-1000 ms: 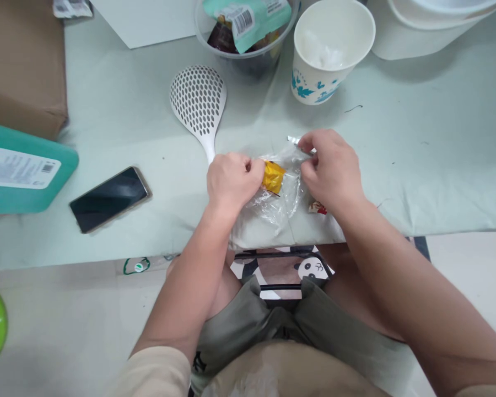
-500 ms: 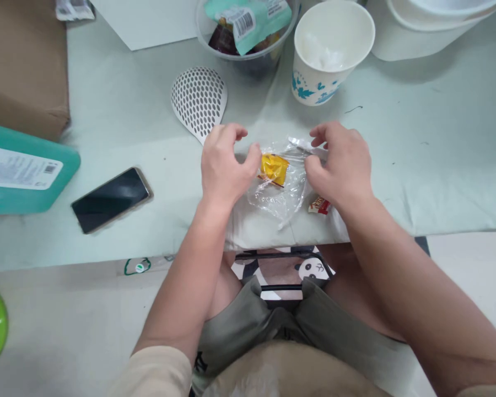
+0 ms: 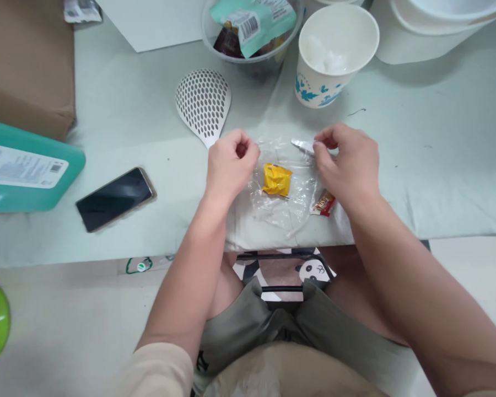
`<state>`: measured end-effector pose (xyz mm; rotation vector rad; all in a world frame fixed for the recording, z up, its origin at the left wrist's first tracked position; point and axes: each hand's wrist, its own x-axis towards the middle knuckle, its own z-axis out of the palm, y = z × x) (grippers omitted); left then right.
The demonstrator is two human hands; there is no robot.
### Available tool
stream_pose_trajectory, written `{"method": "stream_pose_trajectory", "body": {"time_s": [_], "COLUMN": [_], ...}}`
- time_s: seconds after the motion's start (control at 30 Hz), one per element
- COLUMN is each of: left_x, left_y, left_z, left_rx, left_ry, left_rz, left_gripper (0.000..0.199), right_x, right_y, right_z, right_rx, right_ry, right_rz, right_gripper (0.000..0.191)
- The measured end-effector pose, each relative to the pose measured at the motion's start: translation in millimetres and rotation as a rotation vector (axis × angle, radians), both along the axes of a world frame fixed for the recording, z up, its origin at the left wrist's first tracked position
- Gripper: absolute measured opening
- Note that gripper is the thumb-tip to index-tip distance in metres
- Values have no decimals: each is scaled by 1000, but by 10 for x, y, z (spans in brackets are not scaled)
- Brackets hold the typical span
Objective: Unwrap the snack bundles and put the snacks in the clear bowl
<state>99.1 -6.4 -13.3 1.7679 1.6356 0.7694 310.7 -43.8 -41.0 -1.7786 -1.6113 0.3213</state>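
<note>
A clear plastic bag (image 3: 301, 201) is spread near the table's front edge. A small yellow wrapped packet (image 3: 277, 180) is at its middle; I cannot tell if it is inside or on top. My left hand (image 3: 232, 164) is closed in a pinch at the bag's left edge. On the other side my right hand (image 3: 349, 160) pinches at the right edge, thumb against forefinger. A thin white strip (image 3: 301, 145) reaches to the right fingertips; its far end is hidden. Just below the right hand lies a small red and white wrapped packet (image 3: 324, 204).
A white slotted skimmer (image 3: 202, 102) lies beyond my left hand. Behind stand a clear tub (image 3: 254, 58) of packets, a paper cup (image 3: 334, 49) and white containers (image 3: 417, 41). To the left are a phone (image 3: 116, 199), a green bottle (image 3: 28, 165) and a cardboard box (image 3: 28, 71).
Both hands have closed from loosely open fingers into pinches at the bag's sides. The bag looks flatter and wider, and the yellow packet shows more fully.
</note>
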Motion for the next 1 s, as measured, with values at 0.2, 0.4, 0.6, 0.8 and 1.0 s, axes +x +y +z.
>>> {"method": "stream_pose_trajectory", "body": {"time_s": [0.2,0.4,0.6,0.8,1.0], "left_x": [-89,-76,-5,-105,-194], "left_y": [43,72,71,116,197], "left_z": [-39,-78,-105,-183,-273], "left_rx": [36,8,-98,100,175], "left_ry": [-9,-160,-207,-148,-96], "left_rz": [218,237,80,114,220], "left_gripper": [28,21,9,25,40], "right_x": [103,9,-67,4,74], "right_y": [18,21,24,44,99], "right_z": [-7,115,117,91,-3], "right_rx": [86,80,75,83,34], "right_ry": [47,244,397,347,366], "right_rz": [-45,-89,3,-67,-130], "right_gripper": [14,5,5,6,7]}}
